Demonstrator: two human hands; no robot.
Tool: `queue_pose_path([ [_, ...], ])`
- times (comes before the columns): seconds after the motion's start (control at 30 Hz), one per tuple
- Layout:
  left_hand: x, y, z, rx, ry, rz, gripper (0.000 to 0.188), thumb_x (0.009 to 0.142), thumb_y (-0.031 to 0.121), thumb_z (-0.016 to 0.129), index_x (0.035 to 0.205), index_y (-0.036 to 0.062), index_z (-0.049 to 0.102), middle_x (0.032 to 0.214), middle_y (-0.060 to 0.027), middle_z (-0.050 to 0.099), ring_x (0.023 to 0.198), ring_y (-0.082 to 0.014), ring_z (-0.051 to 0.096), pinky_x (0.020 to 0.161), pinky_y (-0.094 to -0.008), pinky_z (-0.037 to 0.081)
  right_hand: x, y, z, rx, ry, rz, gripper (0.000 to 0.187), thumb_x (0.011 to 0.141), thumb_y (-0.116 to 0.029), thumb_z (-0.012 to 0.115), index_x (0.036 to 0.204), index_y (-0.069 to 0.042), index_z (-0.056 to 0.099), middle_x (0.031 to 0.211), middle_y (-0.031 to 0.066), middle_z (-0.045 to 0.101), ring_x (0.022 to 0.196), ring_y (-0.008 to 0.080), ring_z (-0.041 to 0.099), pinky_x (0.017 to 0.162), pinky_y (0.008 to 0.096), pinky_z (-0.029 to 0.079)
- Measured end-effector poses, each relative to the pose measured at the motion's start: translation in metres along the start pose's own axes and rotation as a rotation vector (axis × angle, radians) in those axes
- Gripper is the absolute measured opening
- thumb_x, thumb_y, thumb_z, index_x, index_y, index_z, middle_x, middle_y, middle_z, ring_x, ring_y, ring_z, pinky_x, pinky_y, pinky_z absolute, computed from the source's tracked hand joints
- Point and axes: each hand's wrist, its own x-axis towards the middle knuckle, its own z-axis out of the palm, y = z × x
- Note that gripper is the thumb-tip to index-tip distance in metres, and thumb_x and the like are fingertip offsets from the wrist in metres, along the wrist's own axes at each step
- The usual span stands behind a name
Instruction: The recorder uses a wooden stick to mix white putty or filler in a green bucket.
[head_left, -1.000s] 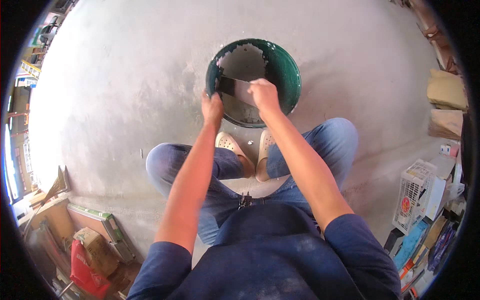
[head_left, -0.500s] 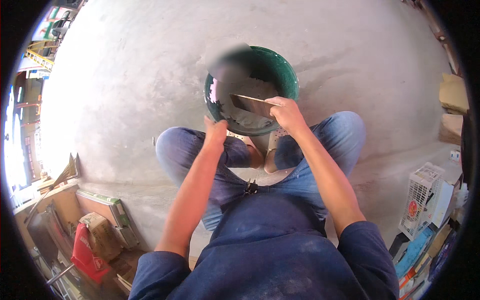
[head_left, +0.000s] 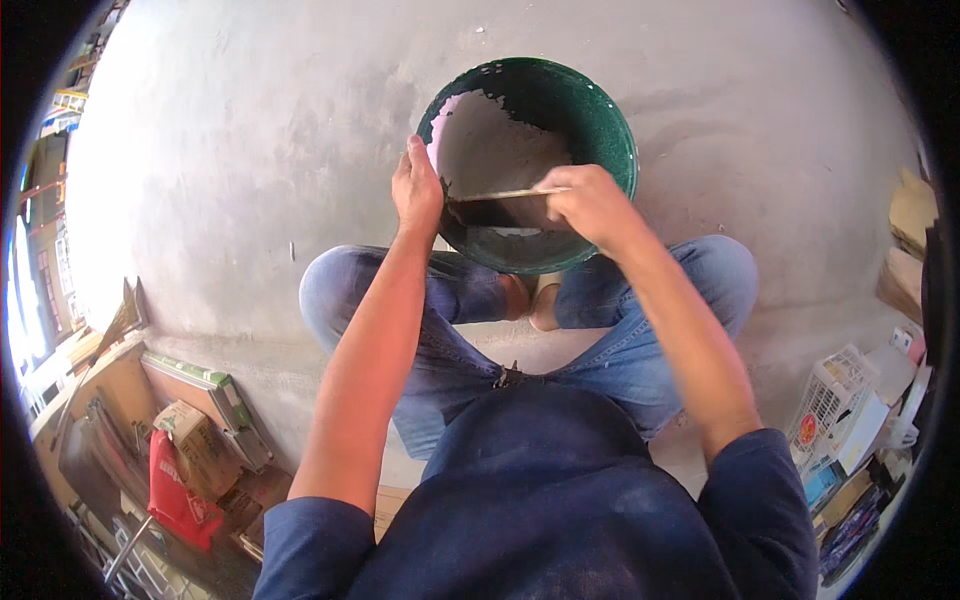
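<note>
Between my feet stands a round green bucket (head_left: 619, 124), with grey plaster-like material (head_left: 505, 145) spread over its inside and pale pinkish patches at the left wall. My right hand (head_left: 592, 207) is closed on one end of a flat, broad scraper (head_left: 503, 195), which lies across the bucket's near half with its thin pale edge up. The scraper's lower part is in shade against the material. On the bucket's left rim, my left hand (head_left: 417, 190) grips with the thumb up and the fingers partly hidden.
Grey concrete floor (head_left: 270, 160) surrounds the bucket, and my bent knees flank its near side. At lower left are a cardboard box (head_left: 197, 446), a red bag (head_left: 178, 490) and stacked panels (head_left: 190, 390). To the right stand a white plastic basket (head_left: 832, 395) and brown cartons (head_left: 905, 280).
My left hand has moved up along the bucket's left rim. The scraper has turned more level and sits nearer the left wall. The bucket appears larger and tipped differently.
</note>
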Motion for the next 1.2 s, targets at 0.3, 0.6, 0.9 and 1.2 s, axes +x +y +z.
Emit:
queue_pose_path([
  [0.3, -0.001, -0.001, 0.009, -0.205, -0.058, -0.129, 0.065, 0.097, 0.051, 0.043, 0.125, -0.0057, 0.058, 0.125, -0.0227, 0.06, 0.118, -0.0303, 0.055, 0.101, -0.0376, 0.038, 0.095, 0.03, 0.017, -0.858, 0.089, -0.568, 0.018, 0.073, -0.016, 0.058, 0.072, -0.004, 0.071, 0.087, 0.016, 0.07, 0.083, 0.0337, 0.067, 0.077, 0.042, 0.053],
  [0.6, -0.007, 0.012, 0.033, -0.22, -0.146, -0.147, 0.068, 0.097, 0.052, 0.042, 0.13, -0.0062, 0.053, 0.132, -0.0219, 0.055, 0.123, -0.0305, 0.05, 0.104, -0.0382, 0.035, 0.092, 0.072, 0.067, -0.198, 0.507, -0.049, 0.026, 0.071, -0.016, 0.052, 0.081, 0.0, 0.071, 0.089, 0.0235, 0.067, 0.09, 0.0408, 0.064, 0.082, 0.0463, 0.05],
  [0.9, 0.013, -0.002, 0.001, -0.279, -0.139, -0.224, 0.07, 0.097, 0.053, 0.042, 0.133, -0.0059, 0.051, 0.135, -0.0225, 0.053, 0.126, -0.031, 0.049, 0.106, -0.0378, 0.034, 0.069, 0.018, -0.016, -0.242, 0.108, -0.38, 0.024, 0.067, -0.011, 0.059, 0.084, 0.002, 0.071, 0.076, 0.014, 0.066, 0.067, 0.0232, 0.061, 0.065, 0.0349, 0.049],
  [1.2, -0.006, 0.013, 0.013, -0.202, -0.112, -0.114, 0.07, 0.096, 0.052, 0.043, 0.133, -0.0061, 0.05, 0.136, -0.021, 0.053, 0.124, -0.0301, 0.05, 0.105, -0.0376, 0.035, 0.062, 0.032, 0.013, -0.519, 0.065, -0.191, 0.028, 0.069, -0.017, 0.056, 0.087, -0.003, 0.073, 0.09, 0.0219, 0.068, 0.089, 0.0377, 0.066, 0.079, 0.0443, 0.052],
])
